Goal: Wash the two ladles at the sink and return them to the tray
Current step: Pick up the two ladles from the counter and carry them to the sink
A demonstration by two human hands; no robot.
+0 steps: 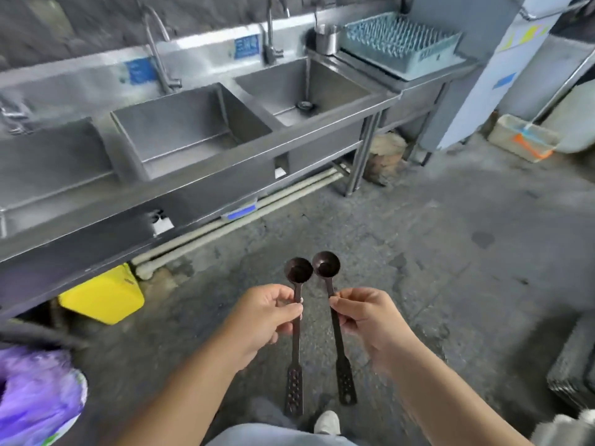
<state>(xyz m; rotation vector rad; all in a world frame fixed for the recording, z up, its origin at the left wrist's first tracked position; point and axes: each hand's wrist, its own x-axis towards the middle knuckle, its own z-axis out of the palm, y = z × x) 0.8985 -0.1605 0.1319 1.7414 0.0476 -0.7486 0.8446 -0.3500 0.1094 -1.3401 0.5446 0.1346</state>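
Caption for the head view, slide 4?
Each hand, left hand and right hand, holds one dark ladle before the steel sinks.

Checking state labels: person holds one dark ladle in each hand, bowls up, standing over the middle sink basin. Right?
Not over the basin. The head view shows the left hand and right hand holding the left ladle and right ladle over the concrete floor, short of the sink.

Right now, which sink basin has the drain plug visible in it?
The right-hand basin, next to the blue dish rack; its dark drain plug shows, while the others' floors show none.
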